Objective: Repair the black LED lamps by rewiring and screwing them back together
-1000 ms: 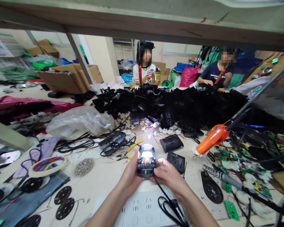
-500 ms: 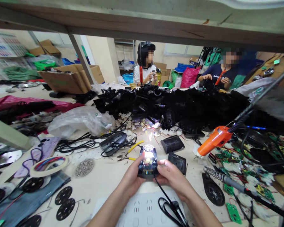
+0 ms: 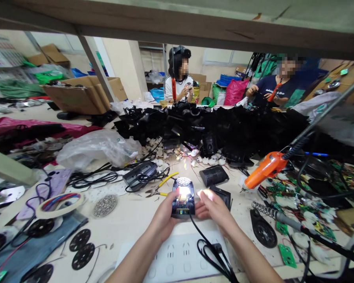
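Between my thumb and fingers, my left hand (image 3: 164,214) grips a small black lamp unit (image 3: 183,209) with its inside exposed. A bright light glows within it, and a honeycomb-patterned top faces away from me. Its black cord runs down over a white power strip (image 3: 177,255). Just right of the unit and apart from it, my right hand (image 3: 214,208) has thumb and index finger pinched together. Glare on those fingertips hides what they hold, if anything. Beyond the unit lie yellow-handled cutting pliers (image 3: 162,186). Black housings (image 3: 214,175) lie close beyond my right hand.
An orange electric screwdriver (image 3: 265,169) hangs at right above green circuit boards (image 3: 287,254). A large heap of black parts (image 3: 238,125) spans the back. Tape roll (image 3: 60,204) and black discs (image 3: 83,255) lie left. A shelf beam (image 3: 177,33) crosses overhead; two people sit opposite.
My right hand has come off the lamp unit and moved slightly right, its thumb and index finger now brightly lit. My left hand still holds the unit, whose glow looks stronger.
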Available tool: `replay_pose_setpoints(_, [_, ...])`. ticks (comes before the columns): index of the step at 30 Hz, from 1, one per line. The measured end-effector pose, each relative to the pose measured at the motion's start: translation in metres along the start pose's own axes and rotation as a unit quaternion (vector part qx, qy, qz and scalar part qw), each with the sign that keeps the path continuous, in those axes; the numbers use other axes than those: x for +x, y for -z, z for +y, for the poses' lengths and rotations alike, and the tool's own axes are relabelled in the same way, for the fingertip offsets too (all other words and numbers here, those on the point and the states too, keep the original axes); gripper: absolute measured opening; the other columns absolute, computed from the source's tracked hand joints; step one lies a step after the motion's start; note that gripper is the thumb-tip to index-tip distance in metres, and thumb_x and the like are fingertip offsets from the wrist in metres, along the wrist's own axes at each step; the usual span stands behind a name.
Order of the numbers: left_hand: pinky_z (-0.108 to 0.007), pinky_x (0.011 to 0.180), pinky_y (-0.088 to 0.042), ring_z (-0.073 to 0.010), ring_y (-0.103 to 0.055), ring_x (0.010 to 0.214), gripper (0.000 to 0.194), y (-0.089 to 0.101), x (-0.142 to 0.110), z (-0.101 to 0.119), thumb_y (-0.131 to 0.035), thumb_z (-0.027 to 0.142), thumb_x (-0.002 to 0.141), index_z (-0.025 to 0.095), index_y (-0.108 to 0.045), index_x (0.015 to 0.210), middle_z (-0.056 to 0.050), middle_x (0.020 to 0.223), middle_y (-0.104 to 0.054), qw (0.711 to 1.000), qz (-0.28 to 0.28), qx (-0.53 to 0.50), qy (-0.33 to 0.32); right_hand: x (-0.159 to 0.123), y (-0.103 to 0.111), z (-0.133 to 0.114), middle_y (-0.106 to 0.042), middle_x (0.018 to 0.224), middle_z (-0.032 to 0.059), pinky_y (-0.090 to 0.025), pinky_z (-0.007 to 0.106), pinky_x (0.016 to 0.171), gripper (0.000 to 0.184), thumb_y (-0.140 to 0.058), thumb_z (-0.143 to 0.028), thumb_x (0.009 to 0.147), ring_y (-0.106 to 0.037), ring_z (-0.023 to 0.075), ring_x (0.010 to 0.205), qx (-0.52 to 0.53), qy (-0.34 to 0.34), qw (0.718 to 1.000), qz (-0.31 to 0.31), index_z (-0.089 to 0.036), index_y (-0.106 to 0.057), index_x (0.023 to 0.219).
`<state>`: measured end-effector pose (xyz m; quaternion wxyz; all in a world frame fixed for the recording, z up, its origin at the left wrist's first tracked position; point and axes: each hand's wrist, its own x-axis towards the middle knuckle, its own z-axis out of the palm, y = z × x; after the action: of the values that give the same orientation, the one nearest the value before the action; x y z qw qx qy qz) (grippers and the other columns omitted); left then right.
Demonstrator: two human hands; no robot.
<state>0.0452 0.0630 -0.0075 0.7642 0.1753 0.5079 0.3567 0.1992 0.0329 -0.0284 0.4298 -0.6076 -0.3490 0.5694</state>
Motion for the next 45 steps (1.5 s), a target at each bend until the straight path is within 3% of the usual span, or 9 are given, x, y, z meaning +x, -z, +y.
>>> replay_pose_setpoints(7, [-0.036, 0.059, -0.057, -0.0209, -0.067, 0.060, 0.016, -0.002, -0.004, 0.001, -0.055, 0.031, 0.087, 0.017, -0.060, 0.094, -0.005, 0.072, -0.070, 1.000, 0.022, 0.009, -0.005, 0.004, -0.007, -0.012, -0.065, 0.063, 0.0012, -0.047, 0.023, 0.048, 0.050, -0.067, -0.064, 0.071, -0.060, 0.0119, 0.051, -0.037, 0.015, 0.999, 0.000, -0.015, -0.062, 0.079])
replay_pose_setpoints(14, [-0.034, 0.059, -0.055, -0.0213, -0.066, 0.064, 0.018, 0.002, -0.003, -0.001, -0.056, 0.034, 0.086, 0.018, -0.058, 0.093, -0.004, 0.073, -0.067, 1.000, 0.000, 0.022, -0.019, 0.004, -0.012, -0.011, -0.060, 0.056, -0.0003, -0.045, 0.023, 0.047, 0.042, -0.070, -0.057, 0.065, -0.056, 0.0124, 0.049, -0.061, -0.003, 0.998, -0.001, -0.016, -0.059, 0.067])
replay_pose_setpoints(26, [-0.022, 0.057, -0.043, -0.0134, -0.058, 0.061, 0.028, 0.001, -0.004, -0.012, -0.068, 0.039, 0.069, 0.020, -0.054, 0.084, 0.004, 0.070, -0.061, 0.996, 0.000, 0.018, -0.083, -0.004, -0.012, -0.016, -0.063, 0.061, 0.0042, -0.043, 0.023, 0.052, 0.034, -0.060, -0.047, 0.067, -0.058, 0.0127, 0.056, -0.042, -0.003, 0.999, 0.004, -0.013, -0.061, 0.066])
replay_pose_setpoints(32, [-0.022, 0.058, -0.044, -0.0143, -0.059, 0.067, 0.028, -0.002, -0.004, -0.012, -0.067, 0.039, 0.073, 0.020, -0.056, 0.091, 0.001, 0.078, -0.065, 0.996, -0.019, 0.021, -0.082, -0.003, -0.007, -0.016, -0.063, 0.061, 0.0030, -0.044, 0.023, 0.053, 0.035, -0.060, -0.050, 0.070, -0.058, 0.0128, 0.056, -0.074, 0.009, 0.997, -0.010, -0.015, -0.060, 0.067])
replay_pose_setpoints(38, [-0.028, 0.063, -0.053, -0.0181, -0.064, 0.071, 0.022, 0.002, -0.008, -0.004, -0.059, 0.033, 0.087, 0.017, -0.059, 0.102, -0.005, 0.086, -0.069, 0.998, -0.029, 0.018, -0.055, -0.015, 0.017, -0.022, -0.066, 0.068, 0.0040, -0.046, 0.027, 0.059, 0.039, -0.061, -0.055, 0.074, -0.062, 0.0166, 0.064, -0.146, 0.046, 0.988, 0.004, -0.017, -0.064, 0.076])
replay_pose_setpoints(45, [-0.034, 0.064, -0.059, -0.0202, -0.069, 0.072, 0.037, 0.020, -0.022, -0.001, -0.044, 0.041, 0.097, 0.015, -0.062, 0.116, -0.011, 0.097, -0.073, 0.999, -0.023, -0.031, -0.020, -0.058, 0.066, -0.014, -0.070, 0.077, 0.0052, -0.051, 0.031, 0.069, 0.031, -0.055, -0.048, 0.078, -0.066, 0.0211, 0.073, -0.257, 0.117, 0.947, 0.151, -0.020, -0.066, 0.083])
